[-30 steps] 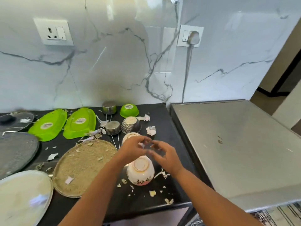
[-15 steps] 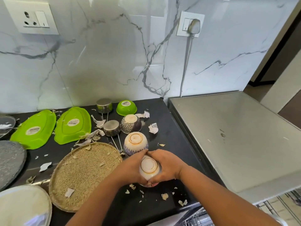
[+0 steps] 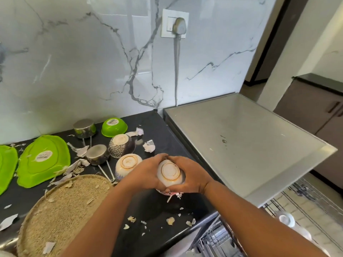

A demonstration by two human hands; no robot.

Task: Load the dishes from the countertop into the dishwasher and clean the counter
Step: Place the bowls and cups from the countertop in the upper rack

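Note:
Both hands hold an upside-down white bowl [image 3: 169, 173] with a floral rim, just above the black counter [image 3: 161, 206]. My left hand [image 3: 143, 173] grips its left side and my right hand [image 3: 194, 176] wraps its right side. Behind it stand two more overturned patterned bowls [image 3: 128, 163] [image 3: 120, 145], two steel cups with handles [image 3: 97, 154] [image 3: 84, 127], a small green bowl [image 3: 114, 127] and green plastic plates [image 3: 43, 161]. A round woven tray [image 3: 61, 214] lies at the front left. The dishwasher rack [image 3: 220, 238] shows below the counter edge at the bottom right.
Torn paper scraps and crumbs [image 3: 169, 220] litter the counter. A grey appliance top [image 3: 246, 145] adjoins the counter on the right. A plug and cable [image 3: 178, 26] hang on the marble wall. White dishes [image 3: 286, 219] sit in the rack at the lower right.
My hands closed on the white floral bowl and now hold it slightly raised. The view has swung to the right, showing more of the dishwasher rack.

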